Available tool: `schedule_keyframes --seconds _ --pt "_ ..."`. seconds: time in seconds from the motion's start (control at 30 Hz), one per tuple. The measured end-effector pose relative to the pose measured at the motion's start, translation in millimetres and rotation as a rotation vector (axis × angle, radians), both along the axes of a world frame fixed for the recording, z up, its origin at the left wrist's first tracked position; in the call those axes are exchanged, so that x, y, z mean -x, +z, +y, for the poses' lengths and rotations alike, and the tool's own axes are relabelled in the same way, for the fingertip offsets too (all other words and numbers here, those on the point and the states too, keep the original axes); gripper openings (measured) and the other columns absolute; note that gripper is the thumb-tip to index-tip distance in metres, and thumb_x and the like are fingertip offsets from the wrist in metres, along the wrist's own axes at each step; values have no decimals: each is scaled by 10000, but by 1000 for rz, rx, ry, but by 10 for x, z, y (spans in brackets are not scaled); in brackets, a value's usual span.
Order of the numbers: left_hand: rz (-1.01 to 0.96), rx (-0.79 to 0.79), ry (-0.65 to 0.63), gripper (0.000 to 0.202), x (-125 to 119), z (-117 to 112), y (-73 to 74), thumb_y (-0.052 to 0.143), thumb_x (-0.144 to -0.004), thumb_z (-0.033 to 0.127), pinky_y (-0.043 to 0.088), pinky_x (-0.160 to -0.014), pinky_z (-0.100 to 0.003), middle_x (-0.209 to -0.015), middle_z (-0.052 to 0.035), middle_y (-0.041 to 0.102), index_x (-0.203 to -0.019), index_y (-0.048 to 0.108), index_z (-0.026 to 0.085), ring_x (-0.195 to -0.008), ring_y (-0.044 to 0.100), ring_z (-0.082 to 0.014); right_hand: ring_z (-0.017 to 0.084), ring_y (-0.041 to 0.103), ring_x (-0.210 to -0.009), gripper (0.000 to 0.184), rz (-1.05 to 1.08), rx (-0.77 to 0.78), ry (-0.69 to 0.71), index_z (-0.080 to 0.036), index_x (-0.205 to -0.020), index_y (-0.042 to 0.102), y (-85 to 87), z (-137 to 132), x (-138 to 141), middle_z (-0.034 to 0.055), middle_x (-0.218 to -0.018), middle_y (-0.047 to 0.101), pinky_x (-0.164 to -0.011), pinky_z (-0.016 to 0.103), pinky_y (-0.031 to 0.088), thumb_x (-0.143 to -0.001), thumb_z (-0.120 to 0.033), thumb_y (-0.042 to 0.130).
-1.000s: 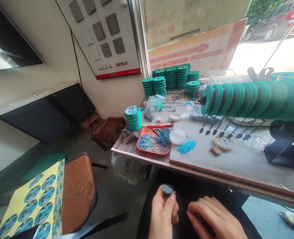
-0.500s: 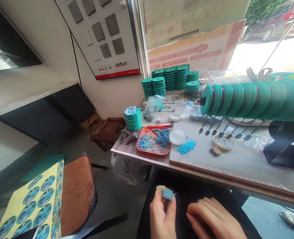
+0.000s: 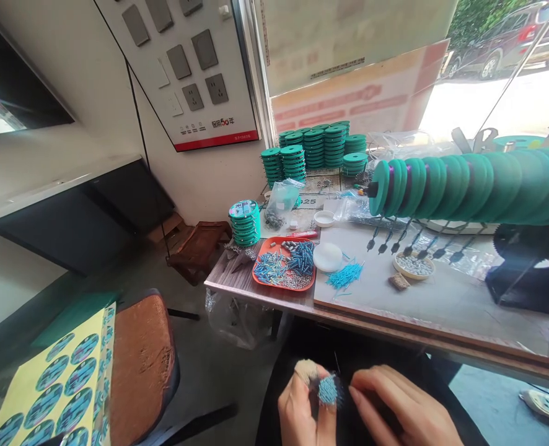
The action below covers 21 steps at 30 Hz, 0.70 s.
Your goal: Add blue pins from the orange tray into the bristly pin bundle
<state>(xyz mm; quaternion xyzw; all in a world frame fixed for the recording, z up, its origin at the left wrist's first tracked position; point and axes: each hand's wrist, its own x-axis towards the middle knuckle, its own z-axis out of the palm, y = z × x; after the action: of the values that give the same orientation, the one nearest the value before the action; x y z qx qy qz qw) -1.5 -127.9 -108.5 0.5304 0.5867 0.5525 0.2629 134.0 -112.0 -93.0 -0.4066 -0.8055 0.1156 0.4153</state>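
Over my dark-clothed lap, my left hand (image 3: 303,410) grips a small bundle (image 3: 329,390) of blue pieces, their ends packed tightly together. Fine dark threads or wires stick out around it. A beige cover (image 3: 306,370) wraps a fingertip of that hand. Close beside the bundle, on its right, is my right hand (image 3: 402,402), fingers curled and thumb against the index finger. Whatever lies in that pinch, if anything, is too small to make out.
On the table, an orange tray (image 3: 281,286) holds small metal and blue parts. Blue thin pieces (image 3: 346,275), a white lid (image 3: 327,257) and a bowl of grey pellets (image 3: 414,265) lie rightward. Green spools (image 3: 460,186) hang on a rod. A brown chair (image 3: 142,365) stands left.
My left hand has turned the bundle, which now sits further right and lower, nearer my right hand. My right hand stays nearly in place. The view has shifted slightly.
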Motion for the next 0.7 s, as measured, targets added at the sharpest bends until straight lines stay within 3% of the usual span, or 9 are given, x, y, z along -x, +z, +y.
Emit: schedule_keyframes --seconds 0.1,0.2,0.27,0.33,0.4,0.5,0.6,0.7 --pt "1 -39 8 306 1 -3 0 543 -774 508 367 -519 -187 -563 1 573 -725 609 213 -485 514 -96 61 531 -558 45 8 21 -2 -176 -848 455 -28 -3 2 -12 -657 526 -516 142 435 -855 -132 464" --pt "36 -68 15 132 -7 11 41 607 -757 317 344 -477 -177 -520 18 560 -677 614 213 -434 486 -79 54 531 -550 57 16 29 -5 -181 -839 450 -33 -10 5 -23 -648 522 -513 130 434 -849 -128 467" --pt "34 -60 -14 80 -12 24 75 628 -705 185 329 -469 -177 -496 22 563 -628 625 206 -420 470 -72 56 554 -590 67 9 5 -23 -170 -920 464 -13 -8 11 -6 -693 553 -544 121 445 -858 -150 453" --pt "-67 0 -52 68 -15 39 105 650 -675 185 341 -499 -176 -516 10 578 -609 643 196 -460 490 -78 70 570 -628 159 -27 -69 -50 -138 -1024 468 23 2 22 22 -740 581 -591 140 457 -878 -173 418" --pt "-292 118 -79 119 -14 57 140 679 -679 286 340 -505 -172 -540 2 556 -630 651 182 -479 469 -72 88 540 -574 136 -93 -152 -53 -138 -980 495 62 18 41 13 -673 562 -560 186 435 -890 -166 397" --pt "-813 313 -175 258 -19 90 232 695 -678 396 344 -502 -168 -572 -11 521 -638 635 148 -506 447 -69 89 404 -447 194 -152 -232 -13 -169 -691 447 103 45 87 -26 -515 439 -455 224 300 -872 -111 406" --pt "-1268 439 -256 229 -36 123 360 756 -626 307 437 -629 -231 -541 -14 531 -574 623 129 -531 496 -92 82 317 -421 294 -160 -327 10 -164 -586 342 114 67 131 -31 -476 375 -448 229 226 -859 -56 358" --pt "-1484 496 -167 201 -34 161 451 801 -557 218 478 -648 -276 -457 43 446 -581 625 124 -454 449 -65 81 296 -419 295 -188 -371 10 -162 -586 320 108 72 142 -37 -470 355 -458 225 215 -852 -35 333"
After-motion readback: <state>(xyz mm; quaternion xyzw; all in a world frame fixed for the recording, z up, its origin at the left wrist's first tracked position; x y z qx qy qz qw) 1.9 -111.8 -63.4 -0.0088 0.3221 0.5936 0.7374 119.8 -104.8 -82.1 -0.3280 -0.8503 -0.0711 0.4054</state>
